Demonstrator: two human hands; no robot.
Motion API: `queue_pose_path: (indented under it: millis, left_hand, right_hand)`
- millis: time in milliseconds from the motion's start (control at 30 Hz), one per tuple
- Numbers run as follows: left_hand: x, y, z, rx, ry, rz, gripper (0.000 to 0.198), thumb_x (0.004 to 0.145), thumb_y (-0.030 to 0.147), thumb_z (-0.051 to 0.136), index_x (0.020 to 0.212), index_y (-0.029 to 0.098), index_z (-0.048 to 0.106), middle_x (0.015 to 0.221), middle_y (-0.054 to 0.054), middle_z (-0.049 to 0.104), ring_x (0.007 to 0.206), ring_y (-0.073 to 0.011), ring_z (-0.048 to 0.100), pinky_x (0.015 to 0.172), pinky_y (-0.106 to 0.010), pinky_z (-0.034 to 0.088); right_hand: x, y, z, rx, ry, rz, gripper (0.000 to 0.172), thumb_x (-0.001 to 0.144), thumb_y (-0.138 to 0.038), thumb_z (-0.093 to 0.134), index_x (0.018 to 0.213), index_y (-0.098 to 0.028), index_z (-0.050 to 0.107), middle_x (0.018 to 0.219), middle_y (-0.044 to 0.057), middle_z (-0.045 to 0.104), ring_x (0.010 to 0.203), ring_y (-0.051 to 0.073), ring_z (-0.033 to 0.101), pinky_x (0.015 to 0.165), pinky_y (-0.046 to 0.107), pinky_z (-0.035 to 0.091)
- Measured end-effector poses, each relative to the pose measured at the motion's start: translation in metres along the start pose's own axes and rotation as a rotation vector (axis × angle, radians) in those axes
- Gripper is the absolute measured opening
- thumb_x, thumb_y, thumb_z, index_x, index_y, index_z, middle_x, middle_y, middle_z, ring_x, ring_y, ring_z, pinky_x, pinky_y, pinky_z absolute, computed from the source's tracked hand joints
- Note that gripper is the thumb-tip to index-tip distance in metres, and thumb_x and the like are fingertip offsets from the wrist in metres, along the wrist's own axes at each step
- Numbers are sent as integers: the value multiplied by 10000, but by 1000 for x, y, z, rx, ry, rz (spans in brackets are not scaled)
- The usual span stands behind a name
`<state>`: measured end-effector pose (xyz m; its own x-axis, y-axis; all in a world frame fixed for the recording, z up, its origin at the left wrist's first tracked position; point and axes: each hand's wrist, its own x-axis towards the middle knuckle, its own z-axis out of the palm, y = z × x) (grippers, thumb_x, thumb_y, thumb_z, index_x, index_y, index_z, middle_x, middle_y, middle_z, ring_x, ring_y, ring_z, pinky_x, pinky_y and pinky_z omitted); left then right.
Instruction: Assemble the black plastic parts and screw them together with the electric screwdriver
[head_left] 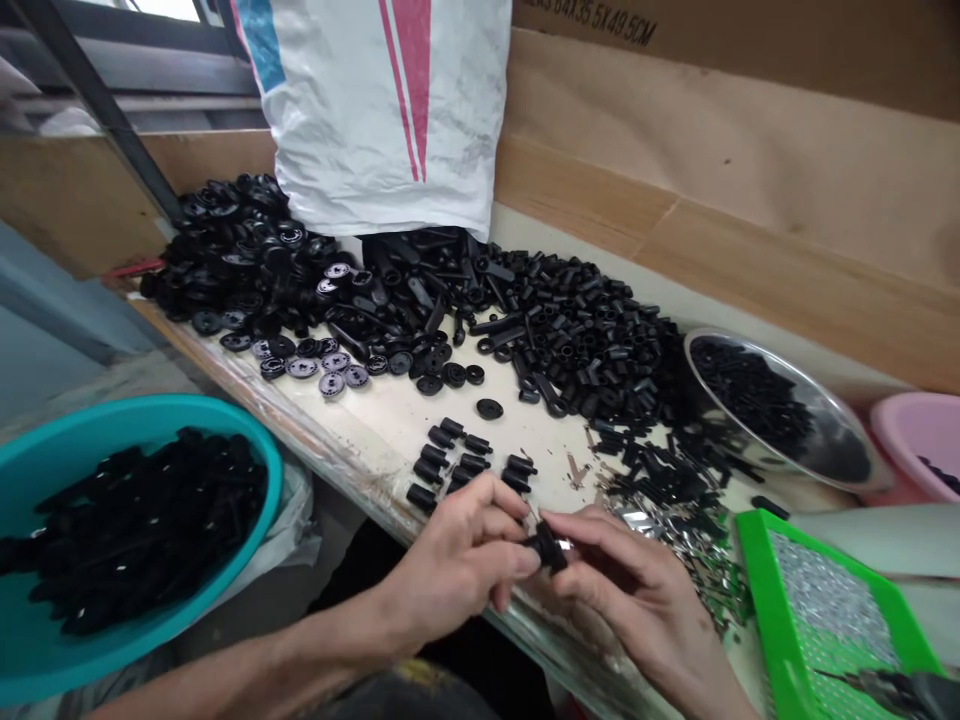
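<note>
Near the front edge of the table, my left hand (469, 545) and my right hand (637, 585) meet at a small black plastic part (551, 548). The left thumb and fingers pinch its left side. On the other side, my right thumb and fingertips close on it, with a bit of shiny metal showing between them. Fingers hide much of the part, so its exact shape is unclear. Just beyond my left hand, several black cylindrical pieces with thin stems (431, 455) lie in short rows.
Black discs (334, 365), levers and short tubes (592, 330) are heaped behind, under a white sack (390, 110). Rightward are metal strips (697, 560), a steel bowl (847, 465), a green tray (761, 590) and a screwdriver-like tool (885, 685). A teal tub (274, 470) stands left.
</note>
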<state>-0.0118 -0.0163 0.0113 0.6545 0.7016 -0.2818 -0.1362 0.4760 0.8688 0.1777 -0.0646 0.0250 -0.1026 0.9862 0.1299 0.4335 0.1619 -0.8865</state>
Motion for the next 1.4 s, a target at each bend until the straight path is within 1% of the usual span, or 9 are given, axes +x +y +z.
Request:
queue_pose_path:
  millis: [133,200,333,467,733,967,1100,1267,1400]
  left_hand:
    - [6,2,-7,-333,-311,-197,254,753,247,656,915,191,468,676,-22,655,358,-44,388,353,-170,220]
    - [6,2,-7,-372,-345,-212,236,769,272,640,898,195,457,704,-45,671,346,-41,367,353,-179,210]
    - [0,2,1,-42,-131,-46,146,808,219,606,861,196,472,578,60,506,449,-54,393,433,-179,264]
    - [-4,4,7,277,23,129,88,826,143,550,796,190,482,580,75,418,548,-62,375,532,-188,301]
    - [5,1,-4,-208,-209,-143,169,785,223,628,899,172,514,575,34,554,396,-50,421,360,-147,258]
    - [3,-1,5,-112,-32,-62,304,703,224,742,930,146,555,604,46,550,501,-72,498,447,-165,433]
    - [3,0,4,-90,3,-28,247,740,248,706,896,152,539,586,44,549,462,-71,497,415,-163,410]
    - [5,-1,0,-92,-111,-102,224,740,254,683,855,167,511,608,31,563,433,-69,481,388,-166,379]
    - [3,-4,5,194,54,41,73,786,182,583,832,182,527,597,51,512,513,-78,481,491,-190,407]
  right_hand:
    - [-1,0,-8,68,-117,-105,287,855,-294,653,1134,-359,669,842,-11,686,726,119,635,648,195,500]
    - [-1,1,-10,65,-119,-112,291,858,-283,650,1139,-358,666,838,-10,684,727,122,635,648,198,500]
    - [0,0,-8,-53,-62,-37,273,807,-282,707,1077,-322,703,751,-16,641,631,115,590,564,193,467]
    - [-1,-1,-3,-100,2,11,240,803,-283,707,1043,-303,713,717,-25,610,607,107,578,537,183,454]
    - [-8,-1,-6,-17,-79,-80,277,849,-258,659,1111,-345,645,763,-39,620,652,102,593,594,183,465]
    - [-1,6,-4,-46,10,26,224,786,-296,725,1008,-279,702,756,-19,613,625,119,583,562,204,463]
    - [0,9,-4,-19,27,7,236,771,-311,739,1002,-273,710,765,-10,621,632,128,586,557,212,466]
    - [-1,7,-7,-30,-54,-70,254,798,-257,717,1047,-303,691,762,-21,631,657,117,596,609,205,477]
    - [-3,6,-1,-25,21,39,223,796,-259,713,1017,-280,689,736,-29,592,601,103,562,534,188,446]
